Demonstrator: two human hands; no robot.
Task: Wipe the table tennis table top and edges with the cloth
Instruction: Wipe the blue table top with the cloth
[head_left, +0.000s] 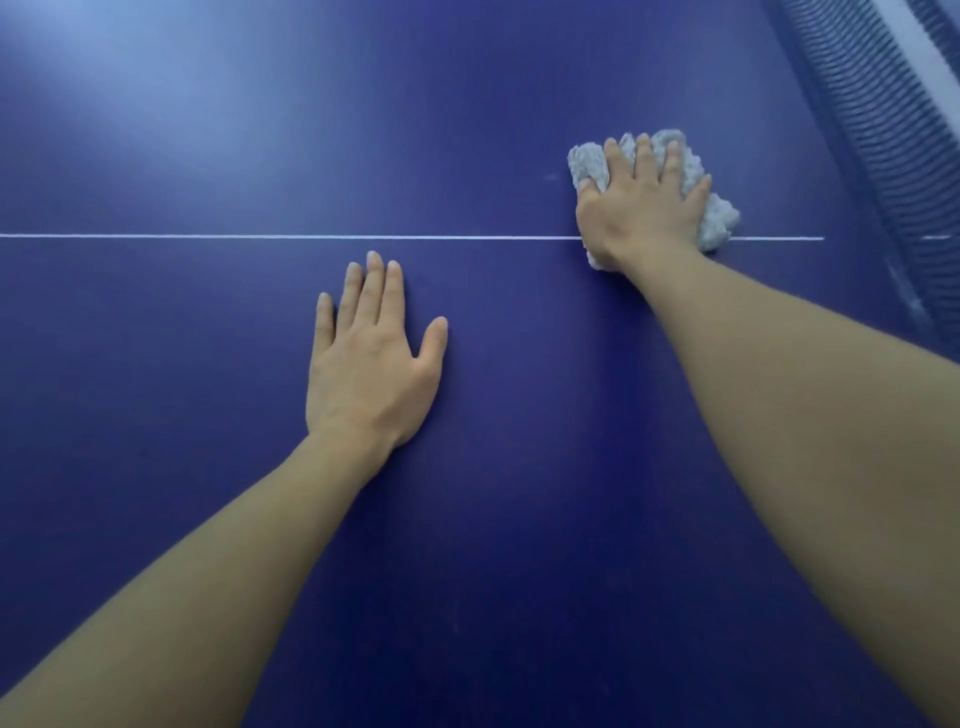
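Note:
The dark blue table tennis table top (208, 156) fills the view. A thin white centre line (260, 237) crosses it from left to right. A crumpled pale grey cloth (719, 221) lies on that line near the net. My right hand (641, 202) presses flat on the cloth with fingers straight and spread, and cloth shows around its edges. My left hand (371, 353) rests palm down on the bare table, just on the near side of the line, fingers straight.
The table's net (872, 104), dark mesh with a white top band, runs diagonally along the upper right corner, a hand's width beyond the cloth. Light glare lies on the table surface at the upper left.

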